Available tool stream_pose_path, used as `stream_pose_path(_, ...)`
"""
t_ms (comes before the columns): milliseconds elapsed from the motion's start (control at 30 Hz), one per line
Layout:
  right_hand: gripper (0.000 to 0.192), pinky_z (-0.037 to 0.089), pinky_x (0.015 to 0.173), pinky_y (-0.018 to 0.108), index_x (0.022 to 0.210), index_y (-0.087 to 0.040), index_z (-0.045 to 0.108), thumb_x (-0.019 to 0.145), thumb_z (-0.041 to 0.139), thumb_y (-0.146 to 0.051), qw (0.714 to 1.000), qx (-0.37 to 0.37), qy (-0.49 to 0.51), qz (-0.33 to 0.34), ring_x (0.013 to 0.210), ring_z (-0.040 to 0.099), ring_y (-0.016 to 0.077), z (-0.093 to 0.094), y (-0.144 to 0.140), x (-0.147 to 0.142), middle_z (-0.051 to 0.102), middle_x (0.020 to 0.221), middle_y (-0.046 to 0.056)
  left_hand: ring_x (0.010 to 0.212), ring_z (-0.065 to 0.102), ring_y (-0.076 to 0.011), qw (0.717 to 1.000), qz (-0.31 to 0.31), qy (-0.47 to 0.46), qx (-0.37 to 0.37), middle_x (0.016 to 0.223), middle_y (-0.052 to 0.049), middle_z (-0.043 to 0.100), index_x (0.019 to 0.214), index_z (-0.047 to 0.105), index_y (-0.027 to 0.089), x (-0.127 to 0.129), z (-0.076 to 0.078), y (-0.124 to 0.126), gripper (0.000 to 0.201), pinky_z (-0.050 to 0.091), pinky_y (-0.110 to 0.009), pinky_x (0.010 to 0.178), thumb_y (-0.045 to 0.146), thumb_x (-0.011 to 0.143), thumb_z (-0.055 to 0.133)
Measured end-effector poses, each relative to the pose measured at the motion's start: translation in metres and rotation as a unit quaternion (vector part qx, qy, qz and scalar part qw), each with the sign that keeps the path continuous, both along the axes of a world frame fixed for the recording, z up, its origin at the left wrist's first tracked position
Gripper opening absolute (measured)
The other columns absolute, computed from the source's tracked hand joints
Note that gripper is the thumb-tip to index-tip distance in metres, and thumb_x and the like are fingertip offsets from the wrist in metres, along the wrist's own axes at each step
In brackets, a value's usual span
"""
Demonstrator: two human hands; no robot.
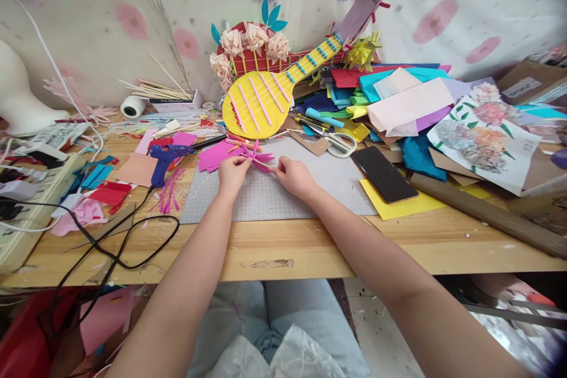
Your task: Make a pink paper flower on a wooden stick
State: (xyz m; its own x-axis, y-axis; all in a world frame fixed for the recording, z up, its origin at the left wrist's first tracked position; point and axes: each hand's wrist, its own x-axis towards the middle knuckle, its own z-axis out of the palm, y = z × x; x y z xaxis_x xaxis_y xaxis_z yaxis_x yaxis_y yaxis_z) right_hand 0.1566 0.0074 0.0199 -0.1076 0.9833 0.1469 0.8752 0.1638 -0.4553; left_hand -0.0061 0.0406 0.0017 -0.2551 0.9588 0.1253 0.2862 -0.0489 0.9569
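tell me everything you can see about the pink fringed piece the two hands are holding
The pink fringed piece looks like thin craft foam or paper, cut into narrow strips that splay outward like petals. It sits low over the grey cutting mat, near its far edge. The left hand pinches it from one side, the right hand from the other. A thin pale stick seems to run through it; finer detail is too small to tell.

both hands (263, 174) forward, close together, fingers seemingly pinched, forearms converging
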Motion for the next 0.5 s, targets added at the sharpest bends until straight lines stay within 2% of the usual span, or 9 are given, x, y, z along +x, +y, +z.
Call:
stream_pose_path(100, 0.027, 0.025, 0.052, 0.024, 0.08, -0.019, 0.056, 0.084, 0.045, -0.044, 1.0, 0.02, -0.011, 0.003, 0.061, 0.052, 0.0142, 0.001, -0.001, 0.0, 0.063, 0.069, 0.003, 0.062, 0.056, -0.0129, 0.994, 0.033, -0.095, -0.05, 0.057, -0.001, 0.061, 0.064, 0.067, 0.014, 0.003, 0.008, -0.001, 0.022, 0.044, -0.024, 0.061, 0.035, 0.062, 0.062)
stream_pose_path(200, 0.028, 0.023, 0.052, 0.025, 0.084, -0.02, 0.056, 0.085, 0.043, -0.044, 0.999, 0.037, -0.03, 0.014, 0.061, 0.053, 0.0145, 0.002, -0.003, -0.002, 0.063, 0.07, 0.003, 0.062, 0.056, -0.0119, 0.983, 0.049, -0.162, -0.071, 0.058, -0.002, 0.06, 0.063, 0.065, 0.013, 0.005, 0.015, -0.003, 0.023, 0.046, -0.024, 0.061, 0.036, 0.06, 0.064)
stream_pose_path(400, 0.03, 0.023, 0.053, 0.025, 0.088, -0.02, 0.056, 0.087, 0.039, -0.045, 0.997, 0.046, -0.054, 0.025, 0.062, 0.054, 0.0148, 0.002, -0.005, -0.005, 0.065, 0.074, 0.003, 0.067, 0.057, -0.0134, 0.976, 0.042, -0.202, -0.067, 0.059, -0.002, 0.059, 0.056, 0.057, 0.013, 0.005, 0.016, -0.004, 0.03, 0.048, -0.027, 0.065, 0.04, 0.053, 0.07)
stream_pose_path(500, 0.03, 0.023, 0.054, 0.025, 0.089, -0.02, 0.056, 0.087, 0.039, -0.045, 0.996, 0.054, -0.057, 0.036, 0.063, 0.055, 0.0151, 0.002, -0.006, -0.005, 0.065, 0.075, 0.004, 0.07, 0.059, -0.0143, 0.972, 0.044, -0.217, -0.074, 0.062, -0.003, 0.061, 0.053, 0.053, 0.014, 0.004, 0.017, -0.004, 0.028, 0.048, -0.028, 0.067, 0.035, 0.055, 0.07)
